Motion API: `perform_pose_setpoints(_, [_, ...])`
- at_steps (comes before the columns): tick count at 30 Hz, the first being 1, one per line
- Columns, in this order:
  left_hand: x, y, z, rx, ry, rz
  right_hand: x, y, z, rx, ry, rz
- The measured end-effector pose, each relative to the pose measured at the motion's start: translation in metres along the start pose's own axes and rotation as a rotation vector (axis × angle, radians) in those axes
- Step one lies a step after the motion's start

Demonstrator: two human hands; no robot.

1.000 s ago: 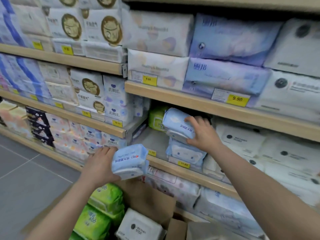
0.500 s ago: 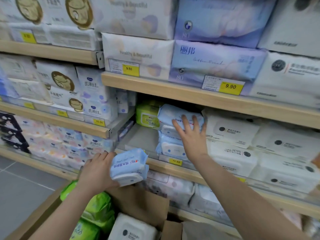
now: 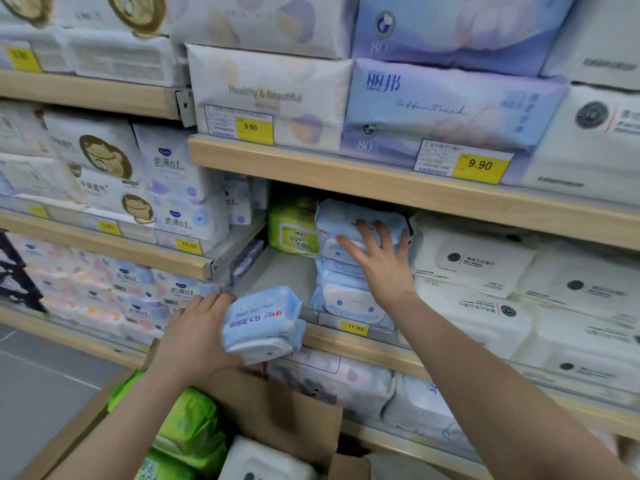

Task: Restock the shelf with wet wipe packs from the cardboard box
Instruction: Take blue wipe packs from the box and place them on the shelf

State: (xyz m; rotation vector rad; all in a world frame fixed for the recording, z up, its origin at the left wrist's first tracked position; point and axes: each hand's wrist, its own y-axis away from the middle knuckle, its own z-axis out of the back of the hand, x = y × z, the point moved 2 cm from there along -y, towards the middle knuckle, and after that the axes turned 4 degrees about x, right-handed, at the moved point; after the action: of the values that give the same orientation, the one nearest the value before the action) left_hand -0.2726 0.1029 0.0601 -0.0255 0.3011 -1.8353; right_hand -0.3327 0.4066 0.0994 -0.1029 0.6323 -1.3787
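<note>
While the right hand (image 3: 379, 261) lies flat with fingers spread against the upper blue wet wipe pack (image 3: 360, 230) on the middle shelf (image 3: 398, 348), pressing it back atop the blue pack beneath (image 3: 349, 299), the left hand (image 3: 197, 337) grasps a second blue pack (image 3: 263, 323), thumb under and fingers over it, just in front of the shelf edge. Seen from the head camera, the step in hand looks like seating one pack on its stack while the next one waits. I judge the task to be partway: the cardboard box (image 3: 277, 410) at the bottom still carries green packs (image 3: 187, 427) and a white pack (image 3: 266, 462).

For the next move, the held pack needs a slot. The blue stack already reaches close to the shelf board above (image 3: 381, 188), so a third pack on top would likely not fit; the bare grey patch of shelf (image 3: 277, 275) left of the stack, in front of the green pack standing at the back (image 3: 292, 230), seems the better place. The left hand would have to lift the pack over the front lip by the yellow 11.90 price tag (image 3: 355, 328).

White lidded packs (image 3: 478, 265) crowd the stack's right side, touching it. Tissue bundles (image 3: 270, 95) fill the higher shelf, with a 9.90 tag (image 3: 479, 165).
</note>
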Motion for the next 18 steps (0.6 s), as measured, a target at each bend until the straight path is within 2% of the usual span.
perform_pose_setpoints(3, [0.0, -0.004, 0.0, 0.001, -0.015, -0.011, -0.006, -0.006, 0.0, -0.084, 0.012, -0.026])
perform_pose_setpoints(8, [-0.008, -0.009, -0.003, 0.036, 0.005, -0.002, 0.006, 0.003, 0.003, 0.028, -0.008, -0.065])
perform_pose_setpoints(12, [-0.015, -0.009, -0.005, 0.033, 0.0, -0.008, 0.005, 0.005, 0.002, -0.031, -0.048, -0.034])
perform_pose_setpoints(16, [-0.029, -0.011, 0.004, 0.033, 0.006, -0.034, -0.004, 0.02, 0.014, -0.092, -0.182, 0.067])
perform_pose_setpoints(18, [-0.042, -0.01, 0.012, 0.05, 0.017, -0.063, -0.006, 0.038, 0.027, -0.045, -0.421, 0.139])
